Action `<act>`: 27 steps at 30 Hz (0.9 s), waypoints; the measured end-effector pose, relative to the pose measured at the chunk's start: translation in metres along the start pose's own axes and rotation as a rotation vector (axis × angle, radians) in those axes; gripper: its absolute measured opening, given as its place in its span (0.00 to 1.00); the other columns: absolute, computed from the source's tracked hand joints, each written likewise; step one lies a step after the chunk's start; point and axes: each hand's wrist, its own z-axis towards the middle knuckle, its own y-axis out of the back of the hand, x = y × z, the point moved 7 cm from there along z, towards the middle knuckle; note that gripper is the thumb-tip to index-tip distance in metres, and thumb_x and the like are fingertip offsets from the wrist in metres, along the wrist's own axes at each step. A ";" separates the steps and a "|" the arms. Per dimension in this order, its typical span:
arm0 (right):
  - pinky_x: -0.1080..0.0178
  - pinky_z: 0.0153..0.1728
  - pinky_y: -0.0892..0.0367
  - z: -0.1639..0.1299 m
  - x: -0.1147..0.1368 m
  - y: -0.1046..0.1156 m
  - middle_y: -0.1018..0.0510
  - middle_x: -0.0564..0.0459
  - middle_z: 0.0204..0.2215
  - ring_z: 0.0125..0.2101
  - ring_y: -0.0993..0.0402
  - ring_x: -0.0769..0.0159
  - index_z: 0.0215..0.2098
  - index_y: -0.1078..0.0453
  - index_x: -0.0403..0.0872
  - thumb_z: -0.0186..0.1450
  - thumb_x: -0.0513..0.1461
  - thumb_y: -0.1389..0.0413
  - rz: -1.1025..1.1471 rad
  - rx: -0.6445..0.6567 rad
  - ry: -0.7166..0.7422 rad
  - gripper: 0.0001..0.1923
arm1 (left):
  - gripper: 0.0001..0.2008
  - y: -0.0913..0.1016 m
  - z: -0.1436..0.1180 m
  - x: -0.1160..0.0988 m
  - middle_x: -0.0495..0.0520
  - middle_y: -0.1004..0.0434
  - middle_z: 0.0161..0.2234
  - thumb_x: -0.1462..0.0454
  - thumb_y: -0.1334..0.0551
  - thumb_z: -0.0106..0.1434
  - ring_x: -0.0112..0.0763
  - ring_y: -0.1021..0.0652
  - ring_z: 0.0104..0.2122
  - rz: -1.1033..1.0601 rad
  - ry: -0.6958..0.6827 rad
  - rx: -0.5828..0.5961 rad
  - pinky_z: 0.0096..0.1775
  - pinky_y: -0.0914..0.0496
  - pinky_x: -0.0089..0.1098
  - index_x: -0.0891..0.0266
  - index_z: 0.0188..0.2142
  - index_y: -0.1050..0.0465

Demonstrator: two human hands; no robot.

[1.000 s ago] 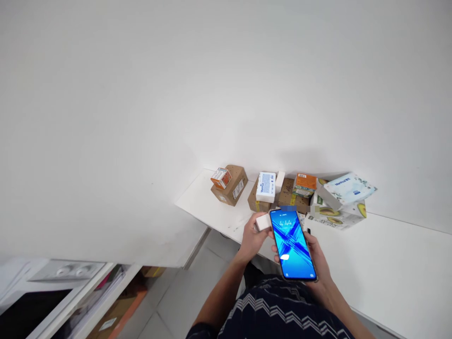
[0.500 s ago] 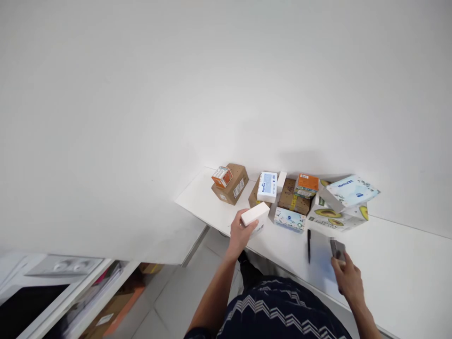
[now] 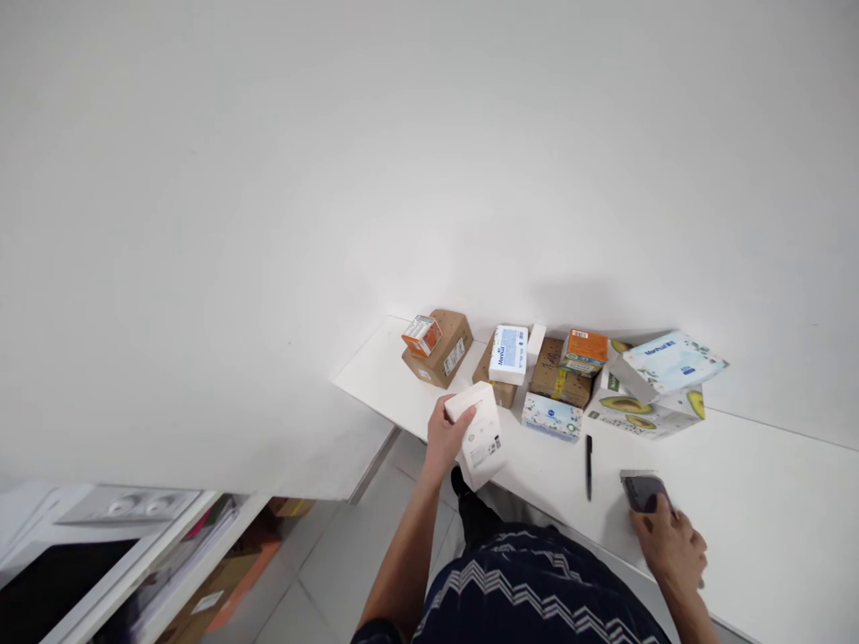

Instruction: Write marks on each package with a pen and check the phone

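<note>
White box (image 3: 478, 436) gripped in left hand (image 3: 444, 438), near table (image 3: 752, 483) edge; phone (image 3: 644, 491) lying flat under closed right hand (image 3: 667, 543), right of pen (image 3: 589, 454).

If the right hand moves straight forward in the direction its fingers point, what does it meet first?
The right hand already touches the phone. Beyond it, probably the avocado-printed box, though depth is unclear.

The phone (image 3: 642, 491), a second ago held upright with its blue screen lit before the chest, now lies dark on the worktop (image 3: 771, 501) under the right hand (image 3: 667, 546). The left hand (image 3: 443, 438) has moved leftward from beside it and tips the white box (image 3: 476, 434) label-up above the worktop's near edge.
</note>
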 end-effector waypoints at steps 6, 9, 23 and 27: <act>0.47 0.47 0.33 -0.020 0.086 0.018 0.25 0.36 0.47 0.44 0.25 0.45 0.51 0.30 0.42 0.58 0.54 0.47 0.551 0.408 0.113 0.31 | 0.26 -0.018 0.003 0.024 0.51 0.24 0.30 0.48 0.30 0.47 0.30 0.25 0.29 -0.278 0.216 0.057 0.30 0.31 0.30 0.62 0.38 0.29; 0.51 0.40 0.28 -0.072 0.155 0.013 0.24 0.43 0.50 0.39 0.22 0.53 0.58 0.35 0.49 0.58 0.56 0.43 0.952 0.918 0.174 0.34 | 0.26 -0.039 -0.007 0.027 0.53 0.23 0.30 0.47 0.30 0.46 0.31 0.23 0.28 -0.325 0.275 0.112 0.30 0.30 0.31 0.64 0.36 0.29; 0.59 0.34 0.27 -0.103 0.235 -0.008 0.22 0.49 0.41 0.37 0.24 0.59 0.57 0.35 0.50 0.57 0.53 0.38 1.063 1.087 0.187 0.34 | 0.40 -0.018 -0.055 0.051 0.59 0.24 0.48 0.58 0.28 0.46 0.43 0.21 0.40 -0.424 0.536 0.426 0.30 0.28 0.31 0.53 0.57 0.41; 0.59 0.33 0.28 -0.097 0.230 -0.016 0.24 0.48 0.41 0.33 0.25 0.63 0.53 0.31 0.48 0.56 0.52 0.38 1.022 1.022 0.106 0.30 | 0.39 0.032 0.002 0.050 0.60 0.25 0.51 0.57 0.31 0.50 0.44 0.22 0.44 -0.136 0.349 0.165 0.38 0.28 0.37 0.54 0.59 0.44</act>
